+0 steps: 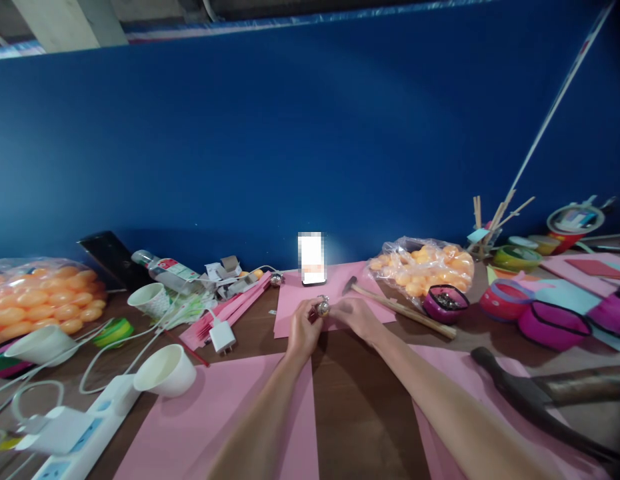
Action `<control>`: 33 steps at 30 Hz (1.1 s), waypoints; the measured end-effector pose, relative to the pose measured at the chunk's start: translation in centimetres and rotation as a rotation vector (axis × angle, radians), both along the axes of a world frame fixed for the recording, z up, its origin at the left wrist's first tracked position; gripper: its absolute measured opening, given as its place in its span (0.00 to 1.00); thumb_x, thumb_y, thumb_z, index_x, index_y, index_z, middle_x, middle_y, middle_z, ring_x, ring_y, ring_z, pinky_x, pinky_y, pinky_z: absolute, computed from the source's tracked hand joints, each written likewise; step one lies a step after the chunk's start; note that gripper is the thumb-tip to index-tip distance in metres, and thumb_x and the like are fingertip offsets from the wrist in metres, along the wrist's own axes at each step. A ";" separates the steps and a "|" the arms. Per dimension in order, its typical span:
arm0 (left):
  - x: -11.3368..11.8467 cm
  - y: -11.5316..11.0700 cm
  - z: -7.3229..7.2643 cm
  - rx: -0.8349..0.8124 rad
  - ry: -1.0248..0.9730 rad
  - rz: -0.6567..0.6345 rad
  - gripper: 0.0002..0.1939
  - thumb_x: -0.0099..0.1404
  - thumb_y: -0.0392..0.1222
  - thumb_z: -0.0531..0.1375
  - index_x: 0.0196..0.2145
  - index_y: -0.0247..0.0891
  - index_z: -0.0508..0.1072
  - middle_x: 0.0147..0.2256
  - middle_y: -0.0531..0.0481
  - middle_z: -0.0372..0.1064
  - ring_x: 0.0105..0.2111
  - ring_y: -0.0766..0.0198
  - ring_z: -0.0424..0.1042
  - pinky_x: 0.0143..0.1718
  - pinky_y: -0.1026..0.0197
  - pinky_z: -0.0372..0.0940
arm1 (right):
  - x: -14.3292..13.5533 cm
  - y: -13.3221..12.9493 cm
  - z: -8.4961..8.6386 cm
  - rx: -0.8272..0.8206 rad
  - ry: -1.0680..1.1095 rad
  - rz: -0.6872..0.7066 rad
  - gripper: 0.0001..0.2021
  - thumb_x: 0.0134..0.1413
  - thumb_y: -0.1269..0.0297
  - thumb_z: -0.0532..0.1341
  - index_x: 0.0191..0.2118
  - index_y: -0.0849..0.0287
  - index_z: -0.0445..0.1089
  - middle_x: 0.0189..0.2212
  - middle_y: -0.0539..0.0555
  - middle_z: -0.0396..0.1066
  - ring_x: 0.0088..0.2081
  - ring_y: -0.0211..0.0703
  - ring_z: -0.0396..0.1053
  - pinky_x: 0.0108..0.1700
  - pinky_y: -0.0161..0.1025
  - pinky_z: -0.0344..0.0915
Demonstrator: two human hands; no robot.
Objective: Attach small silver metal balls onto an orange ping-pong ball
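My left hand [305, 328] is closed, with thumb and fingers pinched on a small shiny silvery ball [323, 308]. Close beside it on the right, my right hand [359, 319] has its fingertips pressed together near the ball. What those fingertips hold, if anything, is too small to make out. Both hands are over the near part of a pink sheet [285, 317]. A phone [313, 283] with a blurred bright screen stands upright just beyond them. Another silvery ball [277, 280] lies to the left of the pink sheet.
Right of my hands lie a small hammer [405, 310], a bag of orange balls [415, 267] and a purple bowl [437, 310] of small pieces. A large claw hammer [515, 393] lies at right. Leftward are a white cup [165, 373], a power strip [103, 417] and cables.
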State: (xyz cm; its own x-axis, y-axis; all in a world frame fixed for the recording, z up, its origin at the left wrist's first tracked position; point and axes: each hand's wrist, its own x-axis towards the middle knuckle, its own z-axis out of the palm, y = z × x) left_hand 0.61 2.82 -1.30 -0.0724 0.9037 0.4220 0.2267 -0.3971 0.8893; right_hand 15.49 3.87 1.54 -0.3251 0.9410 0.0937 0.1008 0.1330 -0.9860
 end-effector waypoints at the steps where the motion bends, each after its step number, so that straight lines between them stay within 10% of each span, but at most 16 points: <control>1: 0.0 0.0 0.0 -0.003 0.002 0.001 0.18 0.48 0.25 0.56 0.36 0.39 0.72 0.38 0.47 0.68 0.39 0.60 0.68 0.42 0.57 0.63 | 0.0 0.0 0.0 0.001 0.001 0.002 0.17 0.40 0.51 0.61 0.23 0.63 0.69 0.21 0.52 0.67 0.24 0.37 0.61 0.26 0.34 0.57; 33: -0.1 -0.2 0.1 0.043 0.181 0.054 0.20 0.47 0.23 0.55 0.37 0.39 0.71 0.37 0.48 0.68 0.39 0.61 0.67 0.41 0.59 0.63 | -0.4 0.1 -0.2 -0.038 0.104 0.009 0.15 0.39 0.60 0.64 0.35 0.63 0.70 0.32 0.56 0.73 0.35 0.45 0.70 0.37 0.40 0.66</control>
